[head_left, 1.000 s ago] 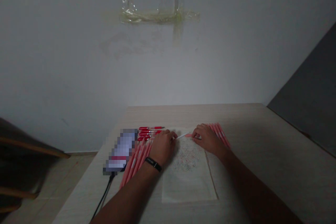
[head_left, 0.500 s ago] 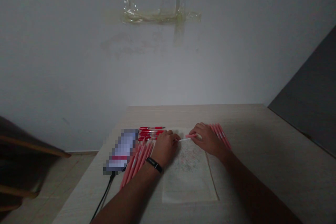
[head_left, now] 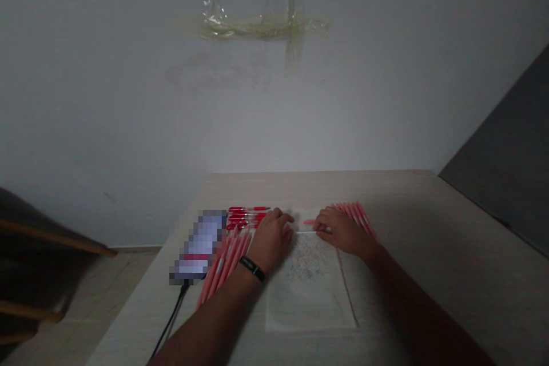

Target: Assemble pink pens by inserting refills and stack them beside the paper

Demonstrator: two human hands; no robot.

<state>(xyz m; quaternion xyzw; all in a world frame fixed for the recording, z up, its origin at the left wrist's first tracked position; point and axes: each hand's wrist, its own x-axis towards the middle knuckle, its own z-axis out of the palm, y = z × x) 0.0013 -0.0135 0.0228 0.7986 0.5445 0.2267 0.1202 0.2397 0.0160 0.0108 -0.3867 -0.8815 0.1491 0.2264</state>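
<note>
White stick [head_left: 306,233] levelled; left hand [head_left: 273,235] half-curled, hold unclear; right hand [head_left: 342,230] pinches pink tube [head_left: 309,222]; seemingly repositioning, steadiness needed next.

A slim white rod [head_left: 306,233] lies crosswise, just beside a pink pen piece [head_left: 308,222].

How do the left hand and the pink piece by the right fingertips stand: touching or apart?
Apart: the head view shows a gap between left hand and pink piece.

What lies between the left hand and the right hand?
In the head view, a slim white rod and a pink pen part show there, with the scribbled sheet beneath.
</note>
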